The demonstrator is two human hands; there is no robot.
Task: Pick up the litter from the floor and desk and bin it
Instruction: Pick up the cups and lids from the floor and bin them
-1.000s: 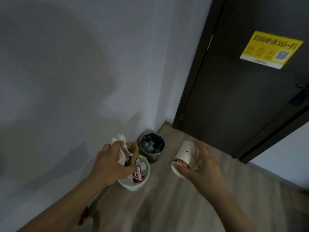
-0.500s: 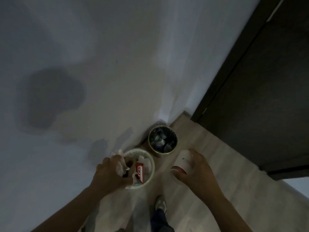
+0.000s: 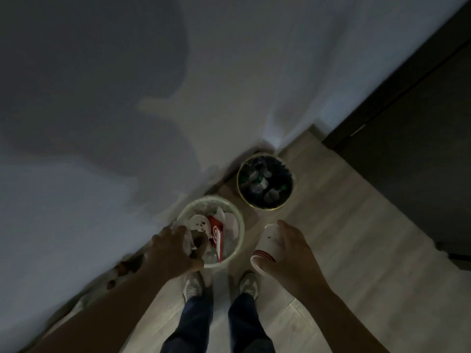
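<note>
Fingers of left hand: curled round crumpled paper, low over white bin at its 8 o'clock rim, presumably so the drop lands inside. Right hand: wrapped round paper cup at bin's 3 o'clock, likely queued next; dark bin at 1 o'clock

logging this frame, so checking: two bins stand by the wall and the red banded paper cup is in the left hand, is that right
Not quite. The head view shows the paper cup in the right hand; the left hand is at the white bin. The rest holds: the white bin and the dark bin stand by the wall.
</note>
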